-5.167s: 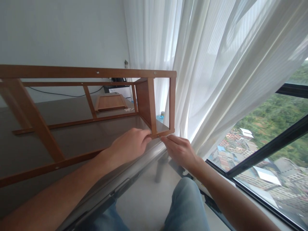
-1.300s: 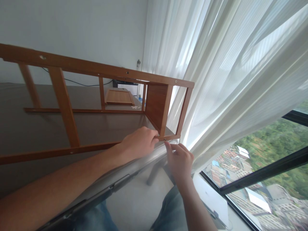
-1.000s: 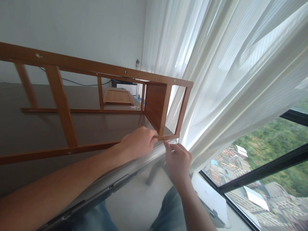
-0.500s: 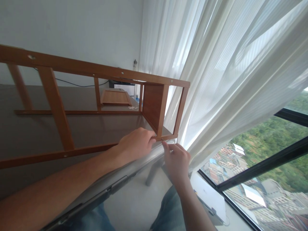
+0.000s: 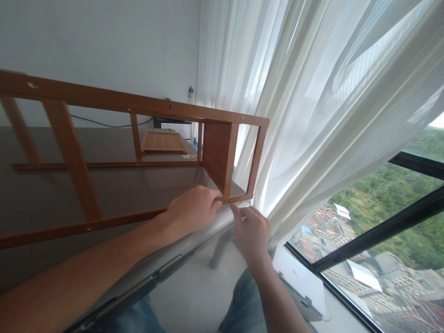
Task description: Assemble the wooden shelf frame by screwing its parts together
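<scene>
Right hand (image 5: pixel 253 225), half-curled, its grip unclear, had turned more upright beside the wooden frame (image 5: pixel 118 101), apparently still working at its small fastener (image 5: pixel 231 201).

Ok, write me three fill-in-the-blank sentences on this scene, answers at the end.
The left hand holds the near rail of a frame made of ____.
The right hand, at the same rail, is nearer the curtain, coloured ____.
Buildings and trees show through a window on the picture's ____ side.
Missing words: wood; white; right.
</scene>
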Available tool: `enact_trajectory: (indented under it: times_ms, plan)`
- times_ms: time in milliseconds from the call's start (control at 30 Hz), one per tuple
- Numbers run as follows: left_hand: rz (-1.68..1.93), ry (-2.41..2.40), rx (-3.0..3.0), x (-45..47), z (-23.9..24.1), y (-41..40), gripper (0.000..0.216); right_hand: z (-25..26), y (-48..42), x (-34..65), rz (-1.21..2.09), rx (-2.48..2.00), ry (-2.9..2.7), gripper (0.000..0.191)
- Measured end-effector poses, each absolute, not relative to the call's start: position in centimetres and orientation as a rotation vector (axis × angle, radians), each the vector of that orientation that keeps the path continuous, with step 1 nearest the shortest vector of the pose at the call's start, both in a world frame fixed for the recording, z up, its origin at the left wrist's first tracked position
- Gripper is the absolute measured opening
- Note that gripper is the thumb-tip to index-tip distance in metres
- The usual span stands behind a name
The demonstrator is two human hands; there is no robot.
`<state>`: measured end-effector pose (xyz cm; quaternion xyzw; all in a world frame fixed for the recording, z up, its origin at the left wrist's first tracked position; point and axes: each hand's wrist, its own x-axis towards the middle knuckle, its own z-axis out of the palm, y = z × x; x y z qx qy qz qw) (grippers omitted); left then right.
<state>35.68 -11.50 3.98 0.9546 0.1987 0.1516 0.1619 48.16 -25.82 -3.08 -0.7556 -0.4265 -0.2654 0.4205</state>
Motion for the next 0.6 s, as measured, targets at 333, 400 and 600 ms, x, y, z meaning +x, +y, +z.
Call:
enact_trajectory:
  times_ms: [333,400,600]
  plan:
    - [0.435,0.556,2.725,35.65,3.95,-11.49,0.029,-2.88,-25.79,48.16,-0.672,-1.920,-1.096,0.054]
    - [0.424,0.557,2.726,35.63,3.95,-11.52,0.030,-2.87,-25.79,48.09,-0.687,-1.937,-1.094,0.054]
    - [0.426,0.545,2.713,35.52,3.78,-11.49,0.030,-2.96,-25.78,47.97,-0.678,-1.942,-1.095,0.056]
